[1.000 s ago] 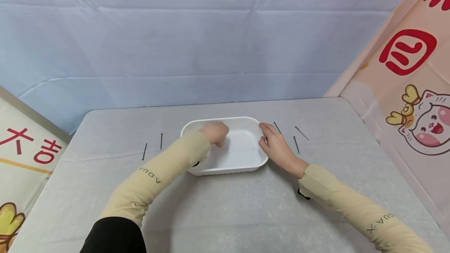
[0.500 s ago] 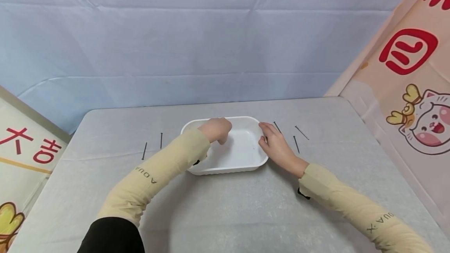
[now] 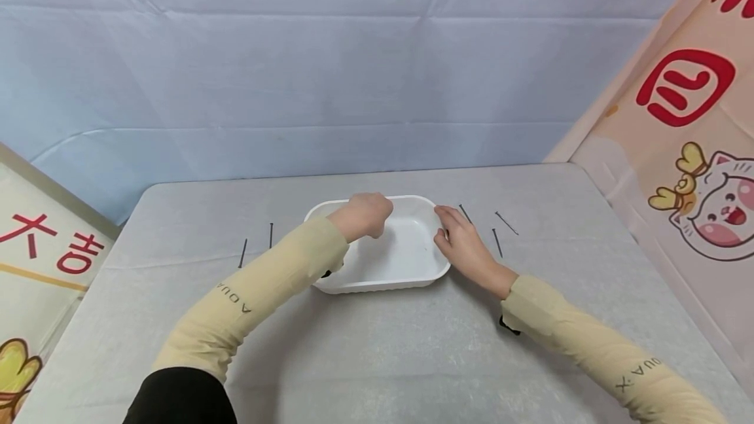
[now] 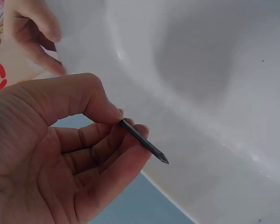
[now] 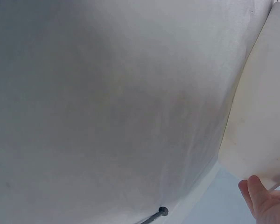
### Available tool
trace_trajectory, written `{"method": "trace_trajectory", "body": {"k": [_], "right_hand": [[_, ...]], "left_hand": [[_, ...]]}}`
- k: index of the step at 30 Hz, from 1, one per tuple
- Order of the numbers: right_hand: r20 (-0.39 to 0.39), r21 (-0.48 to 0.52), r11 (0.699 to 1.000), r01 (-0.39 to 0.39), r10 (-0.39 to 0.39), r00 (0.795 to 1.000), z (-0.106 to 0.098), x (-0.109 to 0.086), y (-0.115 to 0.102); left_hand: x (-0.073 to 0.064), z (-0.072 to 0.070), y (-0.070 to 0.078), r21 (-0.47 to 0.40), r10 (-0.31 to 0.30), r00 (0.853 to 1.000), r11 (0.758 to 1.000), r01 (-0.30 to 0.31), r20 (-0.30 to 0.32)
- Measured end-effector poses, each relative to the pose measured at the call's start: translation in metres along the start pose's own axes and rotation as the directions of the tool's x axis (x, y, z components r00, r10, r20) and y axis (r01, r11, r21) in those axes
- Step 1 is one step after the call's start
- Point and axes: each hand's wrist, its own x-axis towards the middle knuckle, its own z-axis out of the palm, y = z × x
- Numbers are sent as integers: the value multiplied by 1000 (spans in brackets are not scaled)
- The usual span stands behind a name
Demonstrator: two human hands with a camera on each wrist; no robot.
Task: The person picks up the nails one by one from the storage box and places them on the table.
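My left hand [image 3: 365,214] is over the back left part of a white plastic tray [image 3: 406,275], seen from the head. Up close in the left wrist view, its thumb and fingers pinch a dark metal nail [image 4: 139,138] whose pointed end sticks out past the fingertips. In the head view that nail is hidden behind the hand. My right hand [image 3: 468,247] holds the tray's right rim, thumb on the inner side and fingers at the outer corner. The right wrist view shows the fingertips of this hand [image 5: 268,203] against the tray's wall [image 5: 259,102].
Two nails, one of them the nearer nail [image 3: 243,254], lie on the grey tabletop [image 3: 400,352] left of the tray. Three more lie on its right, including the nail [image 3: 497,242] near my right hand. A pale blue cloth [image 3: 377,84] hangs behind.
My left hand has moved slightly up and to the right, toward the tray's back rim. The right hand and the tray hold their place.
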Motion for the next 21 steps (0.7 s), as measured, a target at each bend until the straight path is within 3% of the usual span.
{"method": "trace_trajectory", "body": {"k": [10, 21], "right_hand": [[12, -4, 1000, -10, 10, 1000, -1, -1, -2], [6, -10, 1000, -3, 3, 1000, -2, -2, -2]], "left_hand": [[-10, -9, 1, 8, 12, 998, 1000, -11, -67], [-22, -17, -7, -91, 32, 988, 995, -46, -149]]}}
